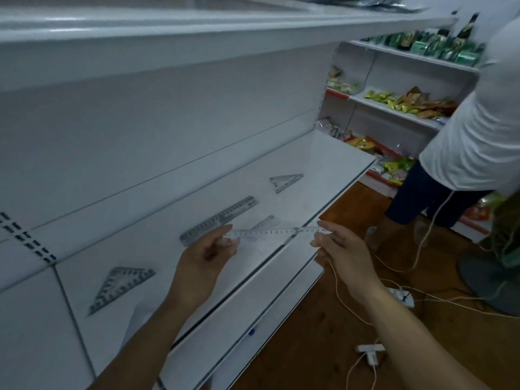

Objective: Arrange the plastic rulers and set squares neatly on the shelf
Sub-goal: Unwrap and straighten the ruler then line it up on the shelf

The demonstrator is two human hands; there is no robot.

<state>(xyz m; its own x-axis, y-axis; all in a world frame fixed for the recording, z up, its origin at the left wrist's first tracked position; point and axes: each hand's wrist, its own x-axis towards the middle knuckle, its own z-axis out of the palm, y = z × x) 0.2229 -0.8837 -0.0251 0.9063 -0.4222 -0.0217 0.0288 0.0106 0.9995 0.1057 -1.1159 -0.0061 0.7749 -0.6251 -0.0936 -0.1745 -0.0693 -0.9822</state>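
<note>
At shelf [323, 164]: 3 rulers [219, 220] (2 squares [121, 288])

Bkgd right: white side shelving unit [394, 56] w/ green foil packs [422, 47] and dark glass bottles [468, 28] on the top level, yellow-green and orange snack packets [408, 102] on the levels below. A person in white shirt [472, 142] and dark trousers stands just beside it. Brown wooden floor [309, 347] carries thin white cables [339, 294], a white power strip [401, 295], a white plug adapter [371, 351] and a grey round fan base [489, 280].
</note>
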